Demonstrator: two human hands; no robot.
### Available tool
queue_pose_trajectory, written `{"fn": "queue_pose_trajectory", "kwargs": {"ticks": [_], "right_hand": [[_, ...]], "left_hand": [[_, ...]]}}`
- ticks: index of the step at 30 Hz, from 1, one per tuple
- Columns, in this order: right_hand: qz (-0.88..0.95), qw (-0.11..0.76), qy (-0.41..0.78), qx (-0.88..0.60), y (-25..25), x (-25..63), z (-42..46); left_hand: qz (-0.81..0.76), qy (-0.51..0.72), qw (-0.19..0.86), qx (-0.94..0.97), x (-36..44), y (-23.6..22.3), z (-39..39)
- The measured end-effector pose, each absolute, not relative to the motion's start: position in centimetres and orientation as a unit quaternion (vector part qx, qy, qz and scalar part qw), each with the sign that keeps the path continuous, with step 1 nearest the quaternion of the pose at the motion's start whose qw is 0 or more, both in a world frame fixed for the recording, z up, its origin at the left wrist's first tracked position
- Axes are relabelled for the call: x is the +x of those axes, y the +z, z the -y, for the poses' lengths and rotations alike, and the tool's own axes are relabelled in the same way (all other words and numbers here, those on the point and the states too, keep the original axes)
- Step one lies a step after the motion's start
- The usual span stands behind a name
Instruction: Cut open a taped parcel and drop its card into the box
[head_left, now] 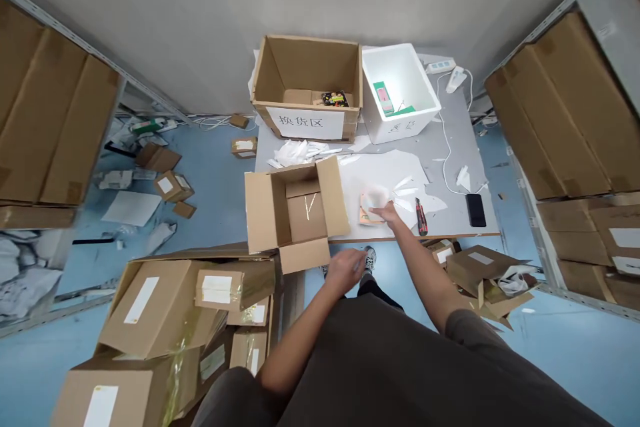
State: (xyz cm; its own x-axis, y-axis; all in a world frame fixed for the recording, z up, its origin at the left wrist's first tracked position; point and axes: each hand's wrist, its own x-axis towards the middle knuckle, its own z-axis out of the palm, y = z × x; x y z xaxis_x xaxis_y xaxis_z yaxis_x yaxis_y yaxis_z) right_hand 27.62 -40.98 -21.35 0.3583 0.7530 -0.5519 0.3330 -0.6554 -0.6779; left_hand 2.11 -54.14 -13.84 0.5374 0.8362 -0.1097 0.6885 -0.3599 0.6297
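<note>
My right hand (pixel 386 213) reaches onto the grey table (pixel 450 147) and rests its fingers on a white roll of tape (pixel 375 198) lying over a small pinkish card (pixel 367 217). My left hand (pixel 344 270) hovers below the table's front edge, just right of the hanging flap of an open cardboard box (pixel 295 210); its fingers are curled and blurred. A red-and-black utility knife (pixel 421 217) lies just right of my right hand.
A large open carton with a printed label (pixel 307 83) and a white foam box (pixel 400 90) stand at the table's back. A black phone (pixel 475 209) lies at the right. Stacked cartons (pixel 165 320) crowd the floor left; shelves of boxes line both sides.
</note>
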Motion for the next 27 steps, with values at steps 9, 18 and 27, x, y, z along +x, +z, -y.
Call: {"fn": "queue_pose_trajectory", "kwargs": {"ticks": [9,18,27], "right_hand": [[0.443,0.034,0.391,-0.806,-31.1,24.6,37.3],[0.598,0.079,0.25,-0.757,-26.7,27.0,41.8],[0.676,-0.01,0.29,-0.678,-29.1,26.3,41.8]], "left_hand": [[-0.657,0.041,0.302,0.689,11.4,-27.8,46.5],[-0.647,0.042,0.339,0.682,11.5,-27.7,44.4],[-0.599,0.081,0.374,0.704,10.5,-31.5,44.5]]}}
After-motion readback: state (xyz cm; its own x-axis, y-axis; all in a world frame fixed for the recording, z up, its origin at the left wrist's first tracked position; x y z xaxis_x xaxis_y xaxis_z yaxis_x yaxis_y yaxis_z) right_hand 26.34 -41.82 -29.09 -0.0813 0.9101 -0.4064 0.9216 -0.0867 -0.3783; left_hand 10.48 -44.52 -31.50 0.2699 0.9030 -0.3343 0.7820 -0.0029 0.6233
